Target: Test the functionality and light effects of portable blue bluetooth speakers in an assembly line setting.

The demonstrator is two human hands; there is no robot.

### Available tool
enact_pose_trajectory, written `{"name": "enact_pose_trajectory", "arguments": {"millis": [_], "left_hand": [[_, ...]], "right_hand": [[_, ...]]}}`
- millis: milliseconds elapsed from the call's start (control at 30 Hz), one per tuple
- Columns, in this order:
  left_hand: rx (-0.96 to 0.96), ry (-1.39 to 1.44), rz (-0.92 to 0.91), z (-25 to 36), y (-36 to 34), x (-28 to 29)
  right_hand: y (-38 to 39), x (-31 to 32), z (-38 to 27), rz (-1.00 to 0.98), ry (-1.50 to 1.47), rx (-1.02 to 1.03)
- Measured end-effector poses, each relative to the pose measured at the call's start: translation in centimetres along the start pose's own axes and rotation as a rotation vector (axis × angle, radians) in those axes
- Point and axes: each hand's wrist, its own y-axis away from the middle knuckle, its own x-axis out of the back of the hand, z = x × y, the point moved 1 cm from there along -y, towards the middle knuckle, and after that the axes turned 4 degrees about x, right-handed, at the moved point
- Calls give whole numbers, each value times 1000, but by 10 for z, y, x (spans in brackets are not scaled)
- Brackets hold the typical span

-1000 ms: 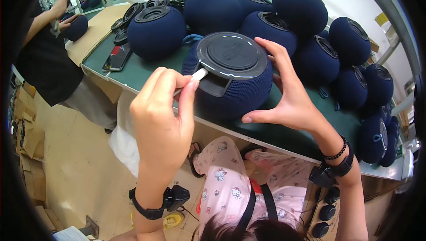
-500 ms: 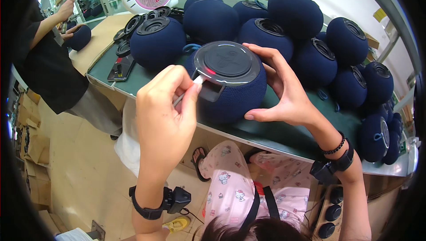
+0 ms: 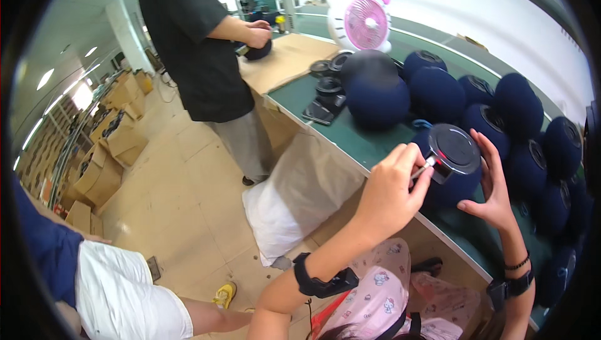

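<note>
A round speaker (image 3: 446, 191) covered in dark blue mesh sits at the table's front edge, its glossy black base (image 3: 456, 147) facing up. Pinched between the thumb and fingers of my left hand (image 3: 399, 182) is a white cable plug (image 3: 429, 162), held against the base's near-left rim. A red light glows beside the plug, and a dark flap (image 3: 442, 173) hangs just under it. My right hand (image 3: 494, 185) curves around the speaker's right side, thumb low and fingertips by the base's edge. Whether the plug is fully seated cannot be made out.
Several more blue speakers (image 3: 438, 92) crowd the green table behind and to the right. Black rings (image 3: 328, 86), a phone (image 3: 318, 112) and a pink-and-white fan (image 3: 368, 22) stand farther back. A person in black (image 3: 194, 46) handles a speaker; another in white shorts (image 3: 128, 293) is at left.
The view has swung left, so my hands and the speaker appear farther right. The person in white shorts now shows much more. Both hands keep their hold, plug at the rim.
</note>
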Motion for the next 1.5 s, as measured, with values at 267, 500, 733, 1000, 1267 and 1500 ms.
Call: {"name": "enact_pose_trajectory", "arguments": {"millis": [267, 500, 733, 1000, 1267, 1500], "left_hand": [[-15, -37, -18, -12, 2, -7], [-14, -54, -58, -10, 6, -11], [30, -53, -102, 1, 12, -14], [-4, -36, -73, -1, 17, -20], [63, 11, 16, -4, 24, -30], [24, 28, 55, -10, 26, -38]], "right_hand": [[29, 18, 2, 4, -61, -122], [52, 28, 8, -110, 62, -213], [47, 27, 7, -53, 16, -232], [21, 6, -16, -31, 204, -38], [-13, -19, -27, 10, 608, 178], [-18, -29, -24, 49, 669, 207]]}}
